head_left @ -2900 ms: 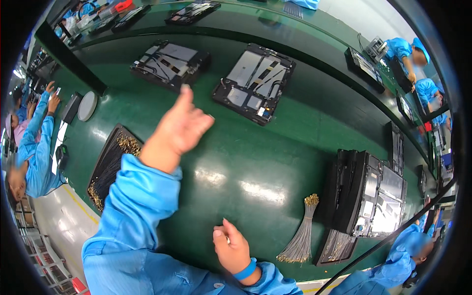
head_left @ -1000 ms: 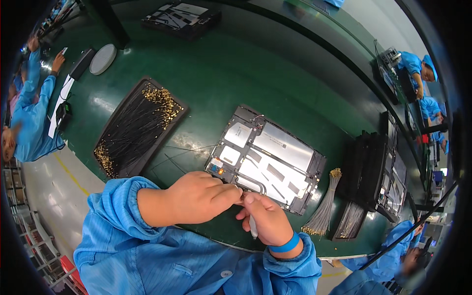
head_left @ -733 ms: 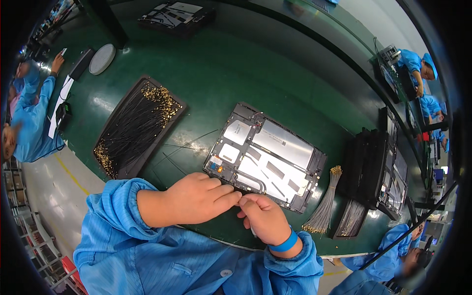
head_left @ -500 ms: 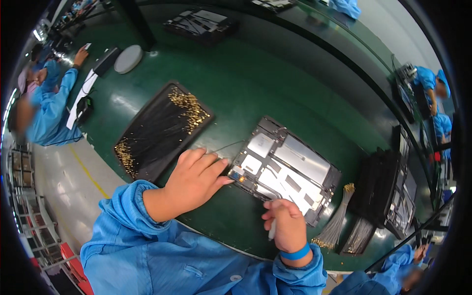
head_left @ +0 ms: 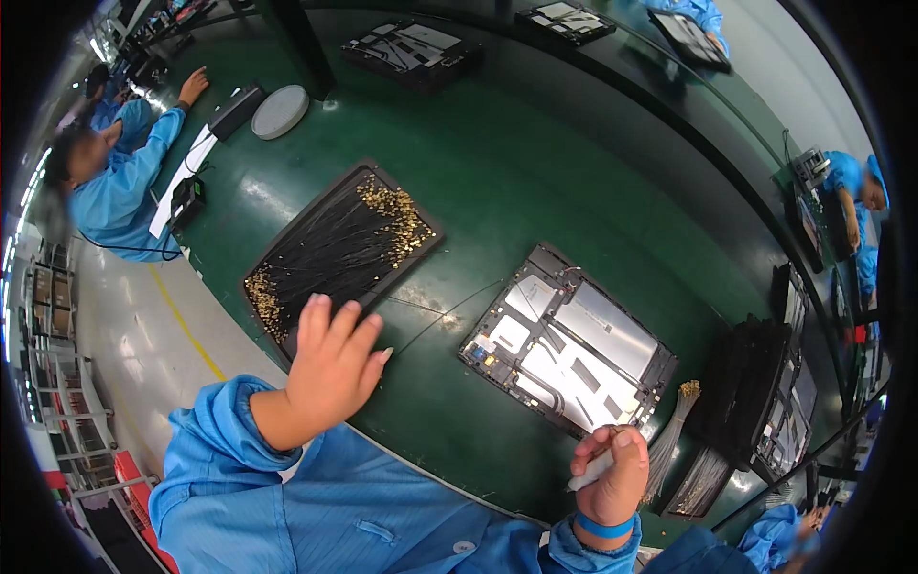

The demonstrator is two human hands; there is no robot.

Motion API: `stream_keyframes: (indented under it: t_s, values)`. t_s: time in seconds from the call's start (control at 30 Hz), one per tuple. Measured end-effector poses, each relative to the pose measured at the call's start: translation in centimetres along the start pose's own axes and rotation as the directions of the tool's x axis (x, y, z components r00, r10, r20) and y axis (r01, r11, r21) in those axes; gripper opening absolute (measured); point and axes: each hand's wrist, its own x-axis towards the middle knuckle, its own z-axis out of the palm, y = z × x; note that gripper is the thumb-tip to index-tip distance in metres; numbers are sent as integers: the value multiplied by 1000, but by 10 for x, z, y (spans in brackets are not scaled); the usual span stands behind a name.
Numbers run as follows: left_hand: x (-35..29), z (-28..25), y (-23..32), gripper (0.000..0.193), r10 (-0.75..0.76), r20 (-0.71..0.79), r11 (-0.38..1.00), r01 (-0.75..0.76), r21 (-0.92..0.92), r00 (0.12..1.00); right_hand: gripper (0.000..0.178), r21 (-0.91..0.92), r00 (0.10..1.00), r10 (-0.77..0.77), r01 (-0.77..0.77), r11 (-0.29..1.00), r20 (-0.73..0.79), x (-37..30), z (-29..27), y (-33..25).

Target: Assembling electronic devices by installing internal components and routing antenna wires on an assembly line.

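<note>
An opened tablet-like device [head_left: 550,368], with silver plates and black frame, lies on the green bench in front of me. My right hand [head_left: 612,474] is at its near right corner, fingers closed around a short pale pen-like tool [head_left: 591,471]. My left hand [head_left: 330,368] hovers with spread fingers at the near edge of a dark tray [head_left: 287,215]. That tray holds many thin black cables [head_left: 330,239] with gold-coloured ends. A loose thin black cable [head_left: 442,314] stretches over the bench between the device and my left hand.
Right of the device are a bundle of grey cables [head_left: 672,430], a small tray of grey cables [head_left: 703,483] and stacked dark device housings [head_left: 746,378]. A round grey disc [head_left: 280,112] lies at far left. More devices [head_left: 411,53] lie beyond. People in blue work at both sides.
My left hand has left the device's edge and moved left to the cable tray, fingers spreading. My right hand has moved right along the device's near edge with the tool. The view has shifted slightly.
</note>
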Motion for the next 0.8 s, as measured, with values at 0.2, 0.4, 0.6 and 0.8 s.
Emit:
stream_keyframes:
  t_s: [0.2, 0.4, 0.6, 0.8]
  values:
    - [35, 18, 12, 45, 16, 77, 1000, -14, -22, 997, 16, -22, 997, 34, -33, 999, 65, -1, 6, 4]
    - [36, 33, 3, 18, -25, 201, 988, 56, -147, 979, 16, -35, 997, 69, -68, 997, 34, -2, 0, 7]
    - [52, 28, -8, 8, 43, 37, 990, -38, -135, 998, 15, 2, 998, 61, -61, 998, 10, -5, 1, 7]
    - [87, -1, -37, 13, -182, -99, 980, 172, -98, 978, 15, 1, 999, 39, -39, 999, -7, -9, -3, 4]
